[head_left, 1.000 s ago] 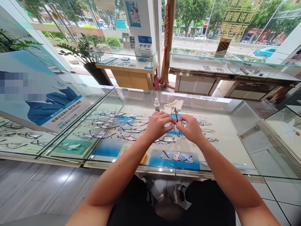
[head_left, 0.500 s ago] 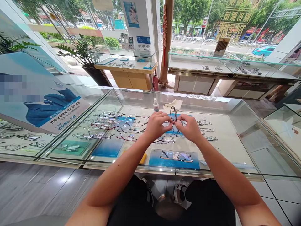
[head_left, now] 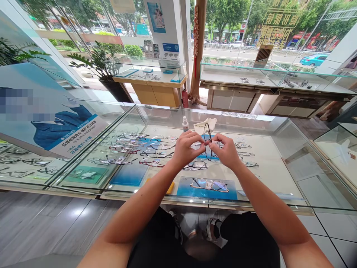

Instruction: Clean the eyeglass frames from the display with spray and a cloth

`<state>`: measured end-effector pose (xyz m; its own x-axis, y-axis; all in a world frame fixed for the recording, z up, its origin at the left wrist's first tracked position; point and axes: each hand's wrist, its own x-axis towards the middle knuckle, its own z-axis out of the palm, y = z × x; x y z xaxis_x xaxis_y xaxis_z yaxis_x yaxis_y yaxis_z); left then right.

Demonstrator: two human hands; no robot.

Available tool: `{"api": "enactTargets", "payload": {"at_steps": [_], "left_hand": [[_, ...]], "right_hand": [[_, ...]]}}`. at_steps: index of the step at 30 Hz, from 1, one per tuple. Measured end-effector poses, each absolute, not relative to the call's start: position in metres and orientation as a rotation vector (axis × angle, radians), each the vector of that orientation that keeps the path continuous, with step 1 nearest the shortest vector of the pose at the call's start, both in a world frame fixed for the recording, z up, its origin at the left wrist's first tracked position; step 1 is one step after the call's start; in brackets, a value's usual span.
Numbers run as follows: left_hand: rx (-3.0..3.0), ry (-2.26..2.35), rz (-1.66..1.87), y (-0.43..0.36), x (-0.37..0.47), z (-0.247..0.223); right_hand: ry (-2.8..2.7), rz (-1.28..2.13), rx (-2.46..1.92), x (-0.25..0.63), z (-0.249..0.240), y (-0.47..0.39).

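Observation:
A dark-framed pair of glasses (head_left: 207, 131) is held upright above the glass display case (head_left: 267, 149). My left hand (head_left: 188, 147) pinches it near the middle from the left side. From the right, the fingertips of my right hand (head_left: 224, 149) grip the same frame, close to the left fingertips. Just behind the hands are a small white spray bottle (head_left: 185, 124) and a crumpled cream cloth (head_left: 211, 123). Below the hands, a thin-framed pair of glasses (head_left: 210, 185) rests on a blue card (head_left: 185, 190).
Several pairs of glasses (head_left: 125, 149) lie in rows to the left. A large poster board (head_left: 55, 111) leans at the far left. Further glass cases (head_left: 153, 80) and a potted plant (head_left: 107, 76) stand behind, near the windows. A yellow object (head_left: 170, 188) is partly behind my left forearm.
The held glasses have turned slightly, so that their outline looks narrower and more upright. Both hands still hold them in nearly the same place.

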<state>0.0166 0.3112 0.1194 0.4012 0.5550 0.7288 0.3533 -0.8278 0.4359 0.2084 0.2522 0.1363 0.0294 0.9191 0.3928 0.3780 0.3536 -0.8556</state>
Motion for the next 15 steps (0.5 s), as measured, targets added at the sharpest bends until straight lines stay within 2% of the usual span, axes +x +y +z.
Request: {"api": "enactTargets", "payload": {"at_steps": [10,15], "left_hand": [[2.353,0.836,1.434,0.3079,0.0155,0.1249],[2.122,0.849,1.283,0.3079,0.0139,0.1283]], "right_hand": [[-1.483,0.734,-1.160,0.2085,0.1355,0.2518],[-1.419,0.797,-1.104,0.2102,0.1336,0.2545]]}}
